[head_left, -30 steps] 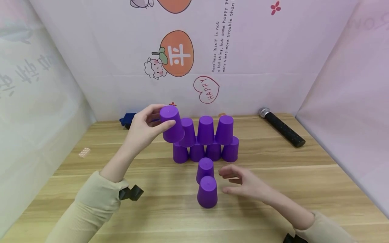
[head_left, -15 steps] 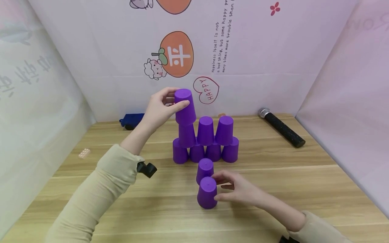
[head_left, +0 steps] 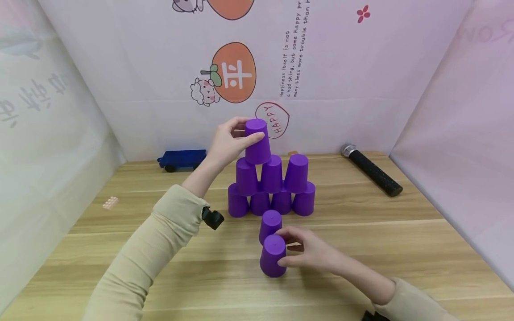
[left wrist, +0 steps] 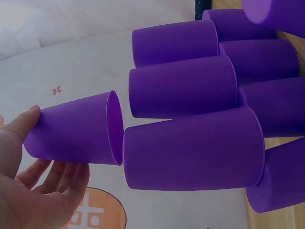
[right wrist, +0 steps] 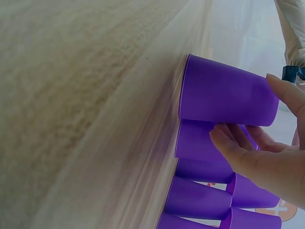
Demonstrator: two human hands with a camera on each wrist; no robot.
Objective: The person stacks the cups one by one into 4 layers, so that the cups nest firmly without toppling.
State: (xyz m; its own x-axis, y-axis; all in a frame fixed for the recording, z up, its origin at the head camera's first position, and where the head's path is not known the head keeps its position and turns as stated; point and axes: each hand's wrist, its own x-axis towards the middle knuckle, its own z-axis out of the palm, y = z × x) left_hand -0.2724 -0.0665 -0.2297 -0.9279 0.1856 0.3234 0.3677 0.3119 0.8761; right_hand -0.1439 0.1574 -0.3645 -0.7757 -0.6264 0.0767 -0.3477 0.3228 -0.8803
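Between thumb and fingers, my left hand [head_left: 229, 141] holds an upside-down purple cup [head_left: 258, 149] at the top of a cup stack. In the left wrist view its open rim [left wrist: 114, 128] is right at the base of a second-row cup [left wrist: 193, 150]. That row has three cups, over a bottom row [head_left: 260, 204] of several more, all mouth down. Nearer the person, my right hand [head_left: 311, 253] curls its thumb and fingers about the front purple cup [head_left: 273, 258], which stands on the table. Just behind that one is another purple cup [head_left: 271, 226].
The wooden table [head_left: 361, 240] has white printed cloth walls around it. A black microphone [head_left: 373, 171] lies at the back right. At the back left are a blue toy wagon [head_left: 182, 159] and a small pink toy brick [head_left: 110, 203].
My left hand has carried its cup rightward, first up and then over the second row. My right hand has come left onto the front cup. The stacked cups stay put.
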